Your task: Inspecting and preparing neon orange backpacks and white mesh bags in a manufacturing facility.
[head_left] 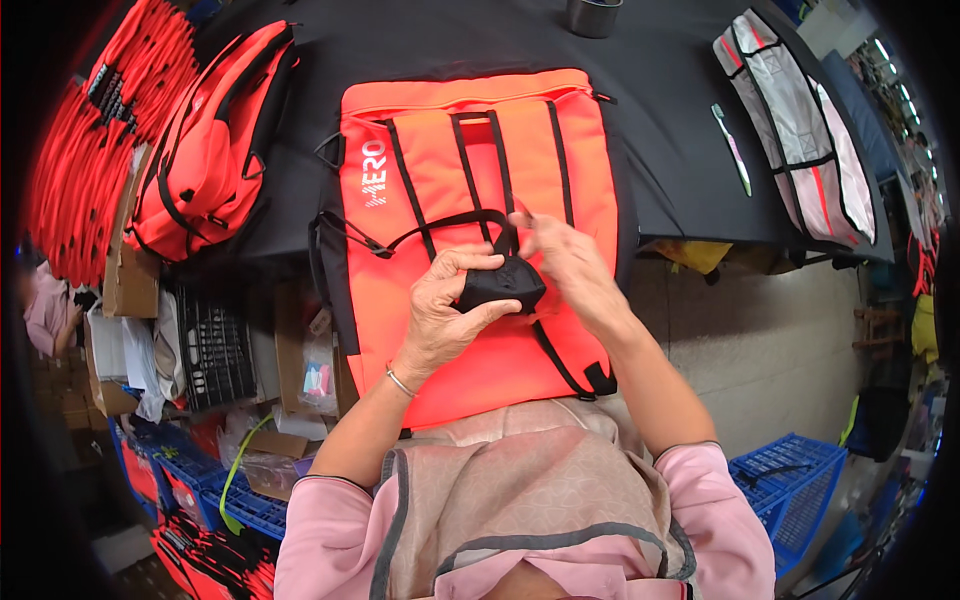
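Observation:
A bright orange-red backpack (385, 320) with black edging lies on the dark table and reaches down to my lap, its shoulder straps (485, 140) facing up. My left hand (437, 310) is closed on a small black padded fabric piece (505, 283), thumb below and fingers above, over the middle of the pack. A narrow black webbing strap (450, 220) curves from the pack's left side to just above this piece. My right hand (575, 265) is beside the piece on the right, its fingertips near the webbing. Motion blurs these fingers, so their grip is unclear.
Another orange-red backpack (205, 165) stands at left, beside stacked red fabric pieces (85, 185). A toothbrush (732, 150) and a grey-white bag (795, 130) lie at right. A metal cup (593, 17) is at the far edge. Blue crates (790, 490) stand below the table.

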